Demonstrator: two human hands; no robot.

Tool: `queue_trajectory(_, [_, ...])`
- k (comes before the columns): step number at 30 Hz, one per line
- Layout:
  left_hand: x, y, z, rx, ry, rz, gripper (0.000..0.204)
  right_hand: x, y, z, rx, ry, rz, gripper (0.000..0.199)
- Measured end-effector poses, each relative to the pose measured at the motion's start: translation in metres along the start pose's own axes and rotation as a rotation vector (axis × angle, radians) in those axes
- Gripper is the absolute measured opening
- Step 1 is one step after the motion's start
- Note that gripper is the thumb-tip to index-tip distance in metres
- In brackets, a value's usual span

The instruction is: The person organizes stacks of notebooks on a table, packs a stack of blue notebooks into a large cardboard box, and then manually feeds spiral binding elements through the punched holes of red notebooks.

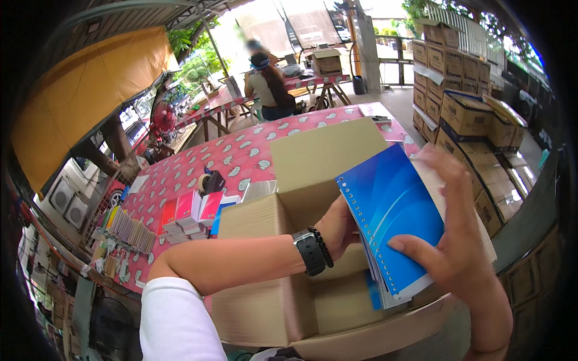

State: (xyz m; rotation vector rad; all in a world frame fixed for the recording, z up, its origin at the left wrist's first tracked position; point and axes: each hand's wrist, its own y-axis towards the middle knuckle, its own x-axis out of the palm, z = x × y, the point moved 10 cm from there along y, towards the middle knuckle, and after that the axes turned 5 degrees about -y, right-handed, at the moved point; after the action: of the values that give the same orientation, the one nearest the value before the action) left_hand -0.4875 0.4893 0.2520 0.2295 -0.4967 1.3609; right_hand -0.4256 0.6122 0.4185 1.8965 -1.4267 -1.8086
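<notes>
Both my hands hold a stack of blue spiral notebooks (394, 213) tilted over an open cardboard box (259, 301). My right hand (454, 234) grips the stack's right side, thumb on the blue cover. My left hand (337, 225), with a black watch and bead bracelet on the wrist, supports the stack from behind at its left edge. The box's flaps stand open and its inside looks mostly bare below the notebooks.
The box sits on a table with a red patterned cloth (235, 156). Red and pink booklets (189, 213) and a tape roll (208, 180) lie left of it. Stacked cartons (469, 114) rise at right. A person (268, 87) sits at a far table.
</notes>
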Motion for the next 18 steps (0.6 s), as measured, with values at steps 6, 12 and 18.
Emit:
queue_trajectory(6, [-0.045, -0.081, 0.058, 0.189, -0.051, -0.005, 0.049, 0.077, 0.013, -0.040, 0.506, 0.791, -0.273, 0.120])
queue_trajectory(12, [-0.125, -0.193, 0.096, 0.269, -0.101, -0.099, 0.040, 0.168, 0.024, -0.165, 0.415, 0.987, -0.403, 0.119])
queue_trajectory(18, [-0.239, -0.305, 0.095, 0.013, -0.186, 0.117, 0.053, 0.286, 0.012, -0.255, 0.664, 1.194, -0.555, 0.107])
